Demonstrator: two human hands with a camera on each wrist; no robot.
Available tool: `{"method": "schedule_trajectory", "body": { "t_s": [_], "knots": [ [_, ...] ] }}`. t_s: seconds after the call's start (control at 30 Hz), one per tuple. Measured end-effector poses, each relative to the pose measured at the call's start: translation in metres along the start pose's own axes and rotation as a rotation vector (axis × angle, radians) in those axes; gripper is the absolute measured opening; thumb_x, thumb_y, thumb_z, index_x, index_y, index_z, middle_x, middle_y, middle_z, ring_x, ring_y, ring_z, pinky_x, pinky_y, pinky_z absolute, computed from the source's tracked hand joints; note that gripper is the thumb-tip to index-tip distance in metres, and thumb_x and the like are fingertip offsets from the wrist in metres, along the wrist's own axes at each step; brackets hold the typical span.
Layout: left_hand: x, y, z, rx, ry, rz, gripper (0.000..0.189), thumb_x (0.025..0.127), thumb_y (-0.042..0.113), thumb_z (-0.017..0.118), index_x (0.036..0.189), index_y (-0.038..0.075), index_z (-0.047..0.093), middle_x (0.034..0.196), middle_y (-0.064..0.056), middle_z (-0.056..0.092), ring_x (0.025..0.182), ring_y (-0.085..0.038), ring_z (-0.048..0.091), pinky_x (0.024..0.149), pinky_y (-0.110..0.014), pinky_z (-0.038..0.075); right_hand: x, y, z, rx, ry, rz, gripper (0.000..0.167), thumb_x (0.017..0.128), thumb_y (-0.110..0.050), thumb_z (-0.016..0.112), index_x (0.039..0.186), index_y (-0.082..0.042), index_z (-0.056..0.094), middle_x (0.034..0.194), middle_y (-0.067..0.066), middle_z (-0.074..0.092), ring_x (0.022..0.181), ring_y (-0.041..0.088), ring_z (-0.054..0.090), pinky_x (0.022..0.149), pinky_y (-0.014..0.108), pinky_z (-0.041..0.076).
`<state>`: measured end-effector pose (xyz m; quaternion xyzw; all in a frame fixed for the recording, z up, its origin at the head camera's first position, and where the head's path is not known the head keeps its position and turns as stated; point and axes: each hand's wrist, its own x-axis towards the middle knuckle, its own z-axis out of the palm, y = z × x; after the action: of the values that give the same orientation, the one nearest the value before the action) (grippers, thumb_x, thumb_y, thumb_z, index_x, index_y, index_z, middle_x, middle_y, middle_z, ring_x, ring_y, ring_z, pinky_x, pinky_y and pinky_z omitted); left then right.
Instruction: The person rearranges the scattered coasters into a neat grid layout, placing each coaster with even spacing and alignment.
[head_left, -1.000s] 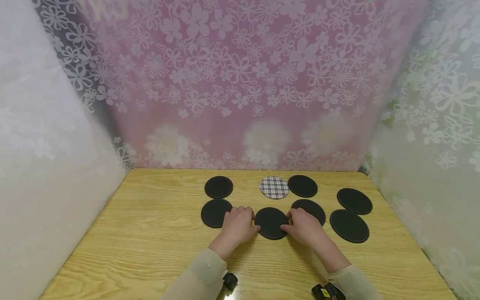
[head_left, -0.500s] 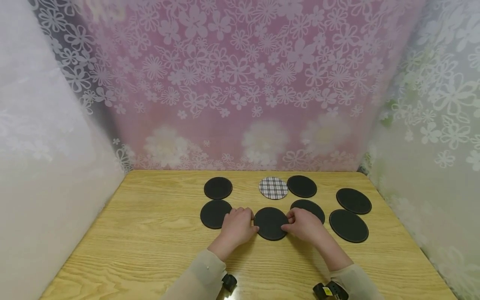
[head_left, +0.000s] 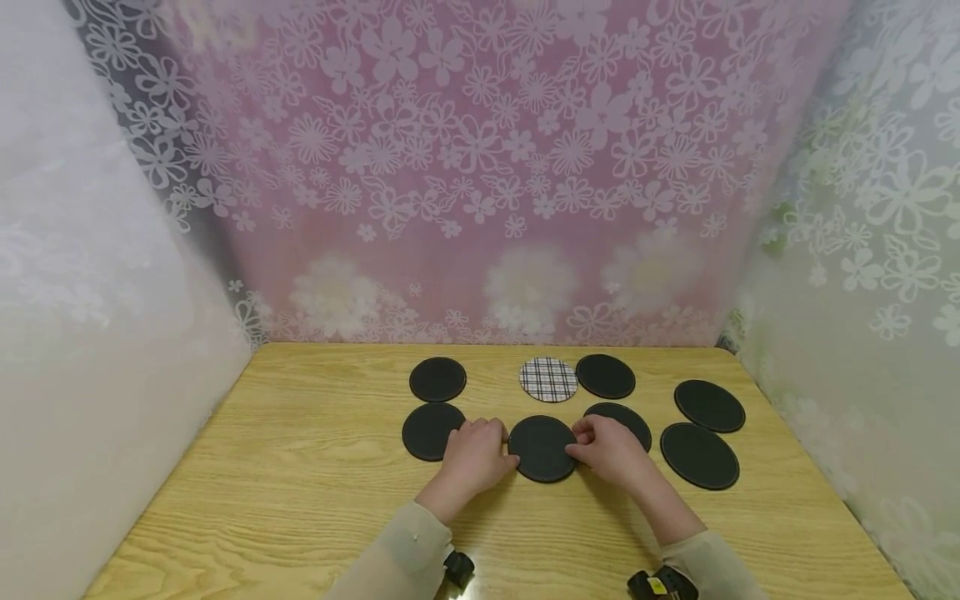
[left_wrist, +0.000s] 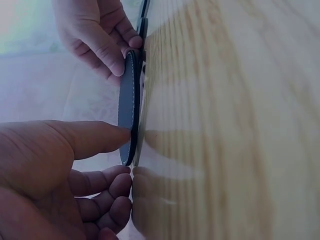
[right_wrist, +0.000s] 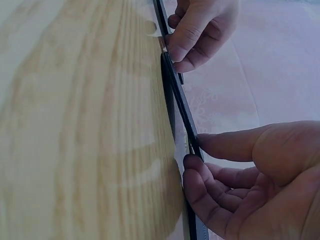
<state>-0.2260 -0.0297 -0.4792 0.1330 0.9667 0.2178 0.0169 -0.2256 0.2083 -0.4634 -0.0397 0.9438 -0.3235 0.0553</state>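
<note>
A round black coaster (head_left: 542, 449) with pale stitching along its rim lies between my two hands in the head view. My left hand (head_left: 474, 454) grips its left edge, thumb on the upper face and fingers curled beside the rim. On the opposite side, my right hand (head_left: 609, 450) pinches the edge between thumb and fingers. Seen from the right wrist, the coaster (right_wrist: 182, 102) tilts, its right side raised off the table and its left side low. Behind my right hand, another black coaster (head_left: 628, 419) is partly covered.
Two black coasters (head_left: 438, 379) (head_left: 431, 432) lie to the left. A plaid coaster (head_left: 548, 379) touches a black coaster (head_left: 606, 376) at the back. Two more black coasters (head_left: 709, 406) (head_left: 700, 455) lie at the right. Floral curtains (head_left: 487, 208) surround the wooden table (head_left: 315, 467).
My right thumb has shifted slightly outward toward the coaster's right edge. My left hand and the other coasters stay essentially where they were.
</note>
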Motion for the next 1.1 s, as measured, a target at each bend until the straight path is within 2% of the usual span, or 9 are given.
{"method": "schedule_trajectory", "body": {
  "t_s": [0.33,0.6,0.83,0.97,1.1],
  "knots": [
    [0.000,-0.002,-0.004,-0.024,-0.012,-0.006,0.029,0.094,0.035,0.090,0.107,0.013,0.076,0.098,-0.001,0.071,0.096,-0.029,0.064,0.090,-0.051,0.048,0.004,0.005,0.000,0.172,0.005,0.017,0.024,0.104,-0.011,0.078,0.124,0.003,0.073,0.104,0.008,0.073,0.087,0.020,0.068,0.071,0.035,0.057],
    [0.000,-0.007,-0.011,-0.104,-0.031,-0.001,0.029,0.098,0.035,0.087,0.110,0.012,0.073,0.085,0.008,0.060,0.079,-0.017,0.057,0.093,-0.052,0.052,0.002,0.001,0.001,0.406,-0.029,0.074,0.027,0.108,-0.004,0.071,0.131,0.010,0.069,0.108,0.014,0.075,0.089,0.022,0.072,0.079,0.039,0.062],
    [0.001,-0.010,-0.018,-0.156,-0.021,-0.015,0.033,0.098,0.033,0.087,0.118,0.011,0.072,0.089,0.009,0.065,0.078,-0.015,0.060,0.096,-0.051,0.053,0.005,-0.003,0.002,0.474,-0.021,0.069,0.029,0.108,-0.002,0.070,0.133,0.013,0.067,0.109,0.016,0.076,0.090,0.021,0.072,0.079,0.037,0.061],
    [0.003,-0.015,-0.021,-0.154,0.003,-0.013,0.035,0.097,0.032,0.088,0.119,0.010,0.072,0.086,0.010,0.064,0.076,-0.014,0.060,0.100,-0.056,0.053,0.008,-0.007,0.002,0.519,-0.036,0.058,0.031,0.109,-0.002,0.069,0.134,0.015,0.066,0.114,0.019,0.076,0.092,0.021,0.072,0.080,0.037,0.062],
    [0.006,-0.019,-0.027,-0.127,0.019,-0.006,0.034,0.097,0.032,0.088,0.116,0.010,0.071,0.082,0.010,0.061,0.072,-0.013,0.058,0.097,-0.054,0.054,0.011,-0.013,0.002,0.538,-0.055,0.042,0.031,0.109,-0.002,0.068,0.135,0.015,0.065,0.114,0.019,0.076,0.092,0.023,0.071,0.082,0.040,0.061]
  ]
}}
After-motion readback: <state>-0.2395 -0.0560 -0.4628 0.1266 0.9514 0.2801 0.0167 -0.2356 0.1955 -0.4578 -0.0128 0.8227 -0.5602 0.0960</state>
